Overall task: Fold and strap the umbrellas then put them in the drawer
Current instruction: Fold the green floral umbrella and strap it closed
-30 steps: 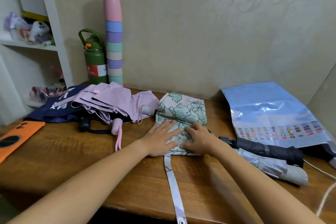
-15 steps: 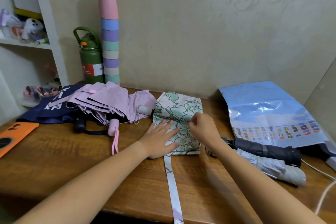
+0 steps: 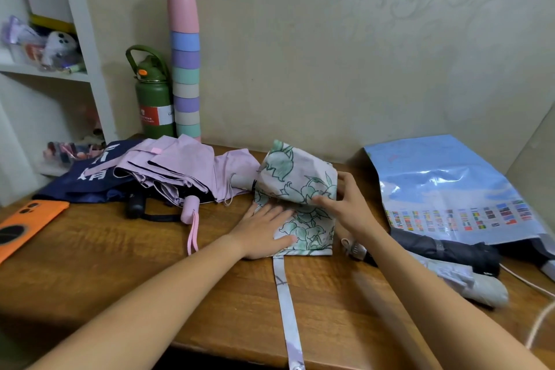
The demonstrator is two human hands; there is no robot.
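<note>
While the left hand (image 3: 264, 231) lies flat with straight fingers on the near-left part of the floral umbrella (image 3: 300, 207), pinning its canopy to the wooden surface (image 3: 120, 273) at the centre of the frame, the right hand (image 3: 350, 204) has its grip curled round the far edge of the cloth, lifting a flap that arches above the pinned part. This looks like the folding step, with strapping and the drawer yet to come; no drawer is in view. To do it well, the raised flap should come over toward the person in one smooth roll, its edge kept level with the layers beneath so the pleats stack rather than bunch, and the flat hand should hold until the roll arrives, then slide out to the left. The umbrella's strap (image 3: 286, 309) runs from the near edge of the canopy straight down to the lower edge of the frame, its snap end at the surface's rim; it should stay free and untwisted, since it must wrap the finished bundle. Left of centre a pink umbrella (image 3: 177, 170) lies loose over a navy umbrella (image 3: 90, 180), and at lower right a black umbrella (image 3: 444, 249) touches a grey umbrella (image 3: 468, 282); whether those two are strapped cannot be told.
</note>
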